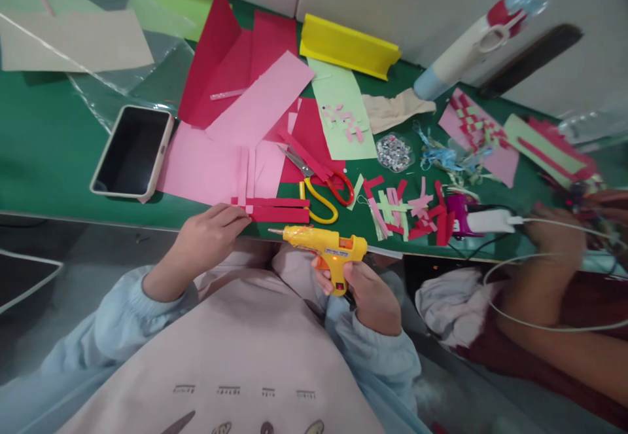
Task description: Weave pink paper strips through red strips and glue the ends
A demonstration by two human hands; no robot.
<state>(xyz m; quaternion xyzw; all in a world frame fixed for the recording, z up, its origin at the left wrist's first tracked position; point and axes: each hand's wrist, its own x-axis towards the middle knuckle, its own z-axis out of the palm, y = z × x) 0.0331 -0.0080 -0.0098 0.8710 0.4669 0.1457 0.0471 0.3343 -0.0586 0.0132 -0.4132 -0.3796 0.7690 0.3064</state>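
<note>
My left hand [209, 236] rests at the table's front edge, its fingers together on the left end of woven paper strips [282, 214]. Red strips run to the right, and pink ones cross them and point away from me. In my right hand [377, 295] is a yellow hot glue gun [328, 245], gripped by its handle, with an orange light lit on its side. Its nozzle points left, just below the red strips and apart from them. Scissors [305, 169] with red and yellow handles lie beyond the strips, partly under folded red paper.
A phone [131, 151] lies at left beside pink and red paper sheets [265, 100]. To the right are loose cut strips [392, 206], a dish of small beads [394, 152] and a purple device [461, 217] with a white plug. A co-worker's arm [540, 277] is at far right.
</note>
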